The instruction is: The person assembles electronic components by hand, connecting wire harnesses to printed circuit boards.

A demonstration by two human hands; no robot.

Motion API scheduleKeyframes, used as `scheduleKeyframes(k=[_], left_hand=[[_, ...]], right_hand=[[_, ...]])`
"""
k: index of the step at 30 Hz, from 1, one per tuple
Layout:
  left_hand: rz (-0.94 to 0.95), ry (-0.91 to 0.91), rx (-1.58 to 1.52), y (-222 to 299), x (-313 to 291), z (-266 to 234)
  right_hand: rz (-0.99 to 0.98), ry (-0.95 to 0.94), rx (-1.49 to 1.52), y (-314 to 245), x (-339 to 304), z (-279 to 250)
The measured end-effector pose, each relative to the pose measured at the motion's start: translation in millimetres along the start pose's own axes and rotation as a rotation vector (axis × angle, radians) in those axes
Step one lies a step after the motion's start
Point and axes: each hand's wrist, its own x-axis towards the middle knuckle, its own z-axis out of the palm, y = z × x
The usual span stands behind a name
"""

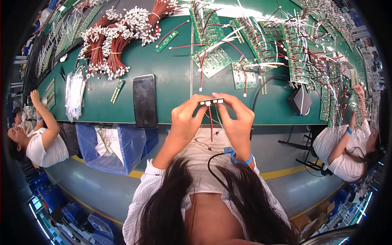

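One small board [211, 101] sits edge-on in the air between two hands, seen against the table [167, 73] just in from its near edge. The left hand [185, 118] pinches its left end with thumb and fingers; the right hand [237, 120] is clamped likewise on its right end. White sockets line the side facing the person, and a red wire [211, 124] hangs from one — down past the near edge.

Left of the hands, a phone [145, 98] lies with its lower end at the near edge. Beyond it are a strip board [117, 91] and plastic bags [74, 96]. Wire bundles [96, 55], red with white plugs, lie toward the far left corner. Wired green boards [214, 61] spread from the far edge's middle to the right — a black box [300, 100] stands near them by the near edge. Below that edge, leftward, is a blue bin [87, 147].
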Motion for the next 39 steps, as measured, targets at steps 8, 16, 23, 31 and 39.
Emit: scheduleKeyframes(k=[8, 16, 23, 31, 39], left_hand=[[-0.059, 0.142, -0.011, -3, -5, 9], [-0.04, 0.214, 0.023, 0, -8, 11], [0.0, 0.226, 0.06, -1, -11, 10], [-0.078, 0.108, -0.033, -6, -13, 0], [-0.298, -0.242, -0.469, -8, -7, -17]], right_hand=[[-0.029, -0.016, -0.13, -5, 1, 2], [-0.09, 0.134, -0.202, -3, -9, 12], [-0.115, 0.16, -0.205, -2, -14, 16], [0.034, 0.03, -0.109, -6, -4, -4], [0.239, -0.363, 0.399, 1, 8, -31]])
